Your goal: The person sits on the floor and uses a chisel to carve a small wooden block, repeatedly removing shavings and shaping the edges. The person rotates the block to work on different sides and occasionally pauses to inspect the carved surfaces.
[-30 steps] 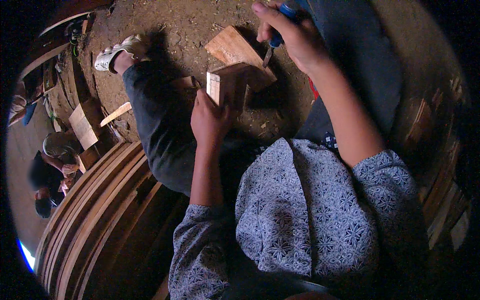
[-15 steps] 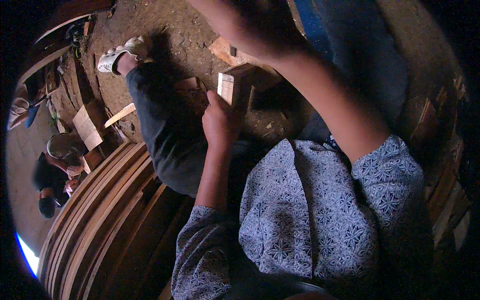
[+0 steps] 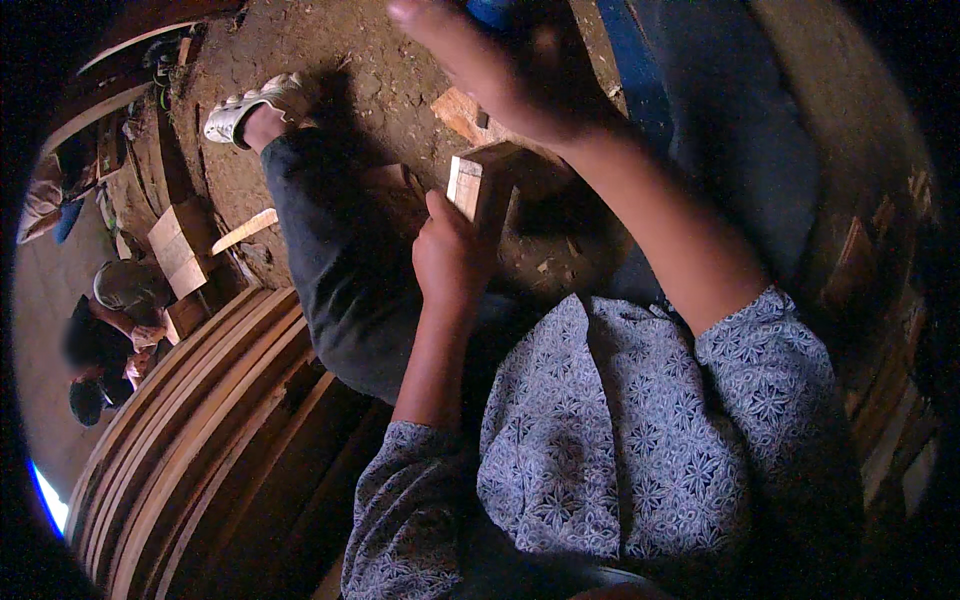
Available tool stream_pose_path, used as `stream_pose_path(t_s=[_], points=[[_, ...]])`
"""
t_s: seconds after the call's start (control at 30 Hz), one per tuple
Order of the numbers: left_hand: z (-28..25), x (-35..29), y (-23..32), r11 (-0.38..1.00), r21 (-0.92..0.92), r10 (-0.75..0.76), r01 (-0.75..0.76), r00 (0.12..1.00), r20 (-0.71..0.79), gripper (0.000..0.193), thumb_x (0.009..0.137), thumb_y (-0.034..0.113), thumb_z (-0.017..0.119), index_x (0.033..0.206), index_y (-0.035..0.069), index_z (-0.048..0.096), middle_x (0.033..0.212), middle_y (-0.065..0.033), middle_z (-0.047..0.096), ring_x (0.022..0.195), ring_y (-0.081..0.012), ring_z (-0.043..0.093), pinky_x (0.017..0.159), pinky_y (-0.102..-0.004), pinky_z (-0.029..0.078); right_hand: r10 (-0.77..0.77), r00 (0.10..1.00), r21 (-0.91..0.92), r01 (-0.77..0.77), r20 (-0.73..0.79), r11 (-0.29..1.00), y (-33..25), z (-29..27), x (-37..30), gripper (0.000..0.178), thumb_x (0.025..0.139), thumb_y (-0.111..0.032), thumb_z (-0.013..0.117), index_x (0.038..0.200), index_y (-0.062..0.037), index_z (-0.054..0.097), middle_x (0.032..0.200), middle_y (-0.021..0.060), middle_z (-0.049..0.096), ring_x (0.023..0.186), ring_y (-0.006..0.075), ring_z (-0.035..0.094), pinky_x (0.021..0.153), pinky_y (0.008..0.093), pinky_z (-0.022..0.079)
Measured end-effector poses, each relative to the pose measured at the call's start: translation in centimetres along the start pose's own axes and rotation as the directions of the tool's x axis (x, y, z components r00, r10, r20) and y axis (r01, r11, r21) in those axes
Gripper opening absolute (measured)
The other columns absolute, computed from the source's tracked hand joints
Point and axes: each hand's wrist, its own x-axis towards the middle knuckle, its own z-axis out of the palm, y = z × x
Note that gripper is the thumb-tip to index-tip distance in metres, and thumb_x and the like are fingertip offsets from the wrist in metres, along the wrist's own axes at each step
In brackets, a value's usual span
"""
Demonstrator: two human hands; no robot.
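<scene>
My left hand (image 3: 447, 250) is closed around a squared piece of wood (image 3: 464, 182), its thumb along the side and the pale cut end showing. The wood points away from me, over the ground between my legs. My raised right hand (image 3: 530, 85) is at the top of the view, its thumb stretched to the left. A blue object (image 3: 492, 12) shows between thumb and fingers; its kind is cut off by the frame edge. Beneath that hand lies a rough, orange-brown wooden block (image 3: 458, 112) with a small dark piece standing at it.
Long stacked boards (image 3: 190, 400) lie at the lower left. Offcuts (image 3: 178, 248) and a pale wood strip (image 3: 245, 230) lie beside my leg (image 3: 330, 270). Another person (image 3: 115, 330) is at the far left. More wood scraps (image 3: 860, 260) are at the right.
My right hand has come down slightly, bringing the blue object into sight. My left hand and the piece of wood have shifted a little to the right.
</scene>
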Motion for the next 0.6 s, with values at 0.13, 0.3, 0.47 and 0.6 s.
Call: stream_pose_path(t_s=[0.13,0.3,0.47,0.6], points=[[0.1,0.1,0.0,1.000,-0.024,0.019,-0.020,1.000,-0.017,0.052,0.081,0.046,0.065,0.095,0.002,0.041,0.075,-0.0274,0.063,0.070,-0.0452,0.063,0.060,-0.0518,0.051,0.098,0.991,-0.304,-0.066,0.090,0.950,4.3,0.5,-2.2,0.034,0.085,-0.037,0.062,0.068,-0.0081,0.060,0.055,0.0087,0.055,0.052,0.0242,0.057,0.054,0.0380,0.046],[0.1,-0.2,0.0,1.000,0.017,0.024,-0.024,1.000,-0.020,0.050,0.082,0.045,0.065,0.095,0.003,0.041,0.075,-0.0267,0.063,0.069,-0.0453,0.063,0.059,-0.0521,0.050,0.299,0.953,-0.250,-0.278,0.051,0.928,6.6,-1.1,-4.3,0.039,0.086,-0.036,0.062,0.061,-0.0079,0.053,0.051,0.0028,0.049,0.050,0.0158,0.050,0.049,0.0329,0.039],[-0.1,-0.2,0.0,0.999,-0.021,0.046,-0.047,0.998,-0.051,0.046,0.084,0.041,0.063,0.095,0.003,0.040,0.074,-0.0265,0.063,0.068,-0.0452,0.063,0.058,-0.0525,0.050,0.343,0.937,0.052,-0.347,0.074,0.936,0.2,-1.4,-1.0,0.040,0.088,-0.029,0.063,0.056,-0.0102,0.048,0.049,-0.0041,0.040,0.048,0.0053,0.039,0.047,0.0257,0.030],[0.5,0.1,-0.1,0.999,0.004,0.051,-0.051,0.998,-0.023,0.042,0.084,0.037,0.063,0.095,0.004,0.039,0.074,-0.0259,0.063,0.067,-0.0447,0.063,0.057,-0.0519,0.050,0.175,0.967,-0.373,-0.096,0.185,0.923,7.5,-0.8,-3.4,0.043,0.084,-0.045,0.058,0.068,-0.0055,0.059,0.055,0.0102,0.057,0.054,0.0266,0.060,0.057,0.0384,0.047]])
